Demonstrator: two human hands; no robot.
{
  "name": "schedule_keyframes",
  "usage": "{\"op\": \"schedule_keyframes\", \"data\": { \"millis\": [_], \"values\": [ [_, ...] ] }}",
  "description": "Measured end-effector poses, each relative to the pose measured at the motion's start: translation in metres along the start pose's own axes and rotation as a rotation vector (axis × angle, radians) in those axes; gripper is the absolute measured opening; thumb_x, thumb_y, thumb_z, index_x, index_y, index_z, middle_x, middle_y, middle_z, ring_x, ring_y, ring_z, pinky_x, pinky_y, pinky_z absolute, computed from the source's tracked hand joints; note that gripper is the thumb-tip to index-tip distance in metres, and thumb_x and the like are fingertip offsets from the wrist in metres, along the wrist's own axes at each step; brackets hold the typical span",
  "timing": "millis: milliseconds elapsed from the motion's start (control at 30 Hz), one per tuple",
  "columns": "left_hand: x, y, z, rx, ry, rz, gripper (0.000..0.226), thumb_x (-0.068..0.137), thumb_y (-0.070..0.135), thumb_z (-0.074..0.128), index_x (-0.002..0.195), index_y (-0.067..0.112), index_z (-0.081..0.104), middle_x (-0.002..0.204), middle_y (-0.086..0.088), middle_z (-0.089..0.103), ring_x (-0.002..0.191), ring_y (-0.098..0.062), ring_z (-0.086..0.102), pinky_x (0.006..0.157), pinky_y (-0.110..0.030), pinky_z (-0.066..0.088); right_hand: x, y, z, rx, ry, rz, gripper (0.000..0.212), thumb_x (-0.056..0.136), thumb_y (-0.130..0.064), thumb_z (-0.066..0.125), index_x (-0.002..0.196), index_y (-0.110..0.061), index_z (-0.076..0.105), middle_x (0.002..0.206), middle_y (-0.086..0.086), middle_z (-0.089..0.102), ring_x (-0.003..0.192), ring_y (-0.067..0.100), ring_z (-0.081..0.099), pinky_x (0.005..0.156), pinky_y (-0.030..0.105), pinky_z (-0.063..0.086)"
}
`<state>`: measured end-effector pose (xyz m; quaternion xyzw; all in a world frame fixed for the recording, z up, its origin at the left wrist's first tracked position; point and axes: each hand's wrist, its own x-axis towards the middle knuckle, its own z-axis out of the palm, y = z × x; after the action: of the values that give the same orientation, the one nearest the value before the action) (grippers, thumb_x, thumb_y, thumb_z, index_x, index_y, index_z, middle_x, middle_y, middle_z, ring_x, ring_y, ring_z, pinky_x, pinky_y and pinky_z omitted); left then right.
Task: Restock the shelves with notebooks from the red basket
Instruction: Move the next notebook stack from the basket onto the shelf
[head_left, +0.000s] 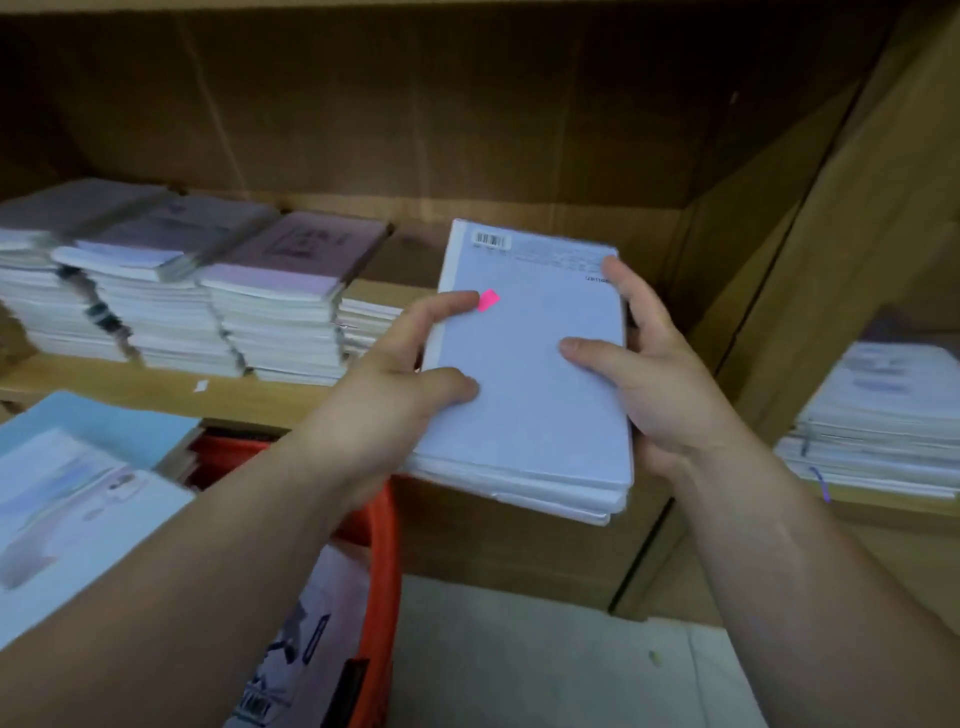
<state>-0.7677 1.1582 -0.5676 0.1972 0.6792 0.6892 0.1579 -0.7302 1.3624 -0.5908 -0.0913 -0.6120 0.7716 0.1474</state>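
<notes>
A stack of notebooks is held in the air in front of a wooden shelf, just right of the piles already on it. Both grips hold it. The left grip clasps the left long edge, thumb and forefinger lying on the pale top cover and the other fingers hidden under the stack. The right grip clasps the right long edge, thumb pressed on the cover and fingers curled round the side.

The top cover bears a pink sticker next to the left forefinger and a barcode at its far end.

On the shelf to the left stand three tall piles of notebooks side by side, and a lower pile sits just beside the held stack.

Near and low on the left is the red basket, its rim showing under the left forearm, with light blue notebooks lying over it. Far right, another pile rests on a separate shelf.
</notes>
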Motion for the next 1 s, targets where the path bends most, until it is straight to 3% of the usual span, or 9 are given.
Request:
{"op": "schedule_keyframes", "data": {
  "millis": [167,300,367,500,600,700,833,933,1000],
  "values": [
    [0.046,-0.028,0.032,0.199,-0.108,-0.108,0.055,0.095,0.005,0.055,0.133,0.044,0.058,0.132,0.009,0.061,0.109,-0.015,0.066,0.097,-0.033,0.055,0.017,0.008,-0.035,0.015,0.173,0.064,0.077,0.086,0.001,0.072,0.144,-0.043,0.046,0.127,-0.003,0.06,0.1,0.026,0.07,0.068,0.037,0.062],
    [0.05,-0.05,0.032,0.37,-0.199,-0.226,0.048,0.095,0.025,0.066,0.136,0.046,0.053,0.12,0.021,0.053,0.1,0.0,0.058,0.079,-0.012,0.049,0.031,0.038,-0.038,0.032,0.287,0.138,0.078,0.087,0.006,0.068,0.145,-0.041,0.045,0.126,0.0,0.06,0.097,0.026,0.069,0.074,0.043,0.062],
    [0.042,-0.061,0.025,0.572,-0.24,-0.194,0.06,0.085,0.036,0.077,0.138,0.045,0.05,0.122,0.022,0.048,0.103,0.003,0.052,0.076,-0.002,0.044,0.037,0.051,-0.037,0.014,0.33,0.156,0.079,0.087,0.004,0.068,0.147,-0.041,0.043,0.128,0.001,0.06,0.098,0.027,0.069,0.079,0.048,0.062],
    [0.029,-0.084,0.018,0.919,-0.198,-0.02,0.092,0.071,0.038,0.088,0.148,0.046,0.036,0.136,0.011,0.039,0.121,-0.011,0.046,0.103,-0.02,0.042,0.055,0.054,-0.041,-0.077,0.343,0.149,0.088,0.087,-0.003,0.072,0.155,-0.036,0.027,0.128,0.003,0.06,0.099,0.028,0.069,0.078,0.048,0.062],
    [0.033,-0.096,0.023,0.99,-0.073,0.101,0.082,0.077,0.024,0.083,0.146,0.043,0.042,0.131,0.004,0.044,0.114,-0.017,0.054,0.103,-0.023,0.043,0.066,0.055,-0.042,-0.173,0.331,0.107,0.063,0.091,-0.01,0.069,0.147,-0.024,0.045,0.123,0.005,0.067,0.095,0.024,0.07,0.07,0.036,0.06],
    [0.042,-0.102,0.024,0.993,-0.042,0.119,0.075,0.081,0.02,0.08,0.146,0.038,0.047,0.132,0.002,0.048,0.117,-0.019,0.054,0.105,-0.022,0.04,0.063,0.065,-0.044,-0.334,0.233,0.11,0.05,0.086,-0.014,0.074,0.131,-0.028,0.057,0.117,0.0,0.069,0.095,0.021,0.07,0.074,0.036,0.061],
    [0.057,-0.107,0.026,0.928,0.052,0.133,0.071,0.083,0.016,0.078,0.146,0.031,0.05,0.133,-0.005,0.056,0.118,-0.023,0.056,0.101,-0.019,0.038,0.046,0.066,-0.053,-0.429,0.074,0.1,0.089,0.064,-0.031,0.095,0.141,-0.03,0.05,0.127,-0.008,0.065,0.112,0.014,0.064,0.093,0.038,0.058],
    [0.066,-0.108,0.032,0.953,0.125,0.144,0.072,0.083,0.018,0.078,0.147,0.03,0.048,0.134,-0.009,0.056,0.119,-0.026,0.057,0.106,-0.029,0.042,0.029,0.065,-0.056,-0.78,-0.077,0.155,0.137,0.051,-0.036,0.1,0.16,-0.033,0.017,0.156,-0.007,0.034,0.136,0.013,0.041,0.109,0.029,0.041],
    [0.065,-0.111,0.033,0.983,0.137,0.17,0.075,0.081,0.021,0.08,0.148,0.03,0.046,0.132,-0.008,0.056,0.117,-0.027,0.057,0.105,-0.033,0.045,0.018,0.067,-0.053,-1.036,-0.113,0.139,0.137,0.056,-0.031,0.099,0.16,-0.038,0.011,0.16,-0.006,0.022,0.138,0.018,0.035,0.111,0.031,0.038]
  ]
}}
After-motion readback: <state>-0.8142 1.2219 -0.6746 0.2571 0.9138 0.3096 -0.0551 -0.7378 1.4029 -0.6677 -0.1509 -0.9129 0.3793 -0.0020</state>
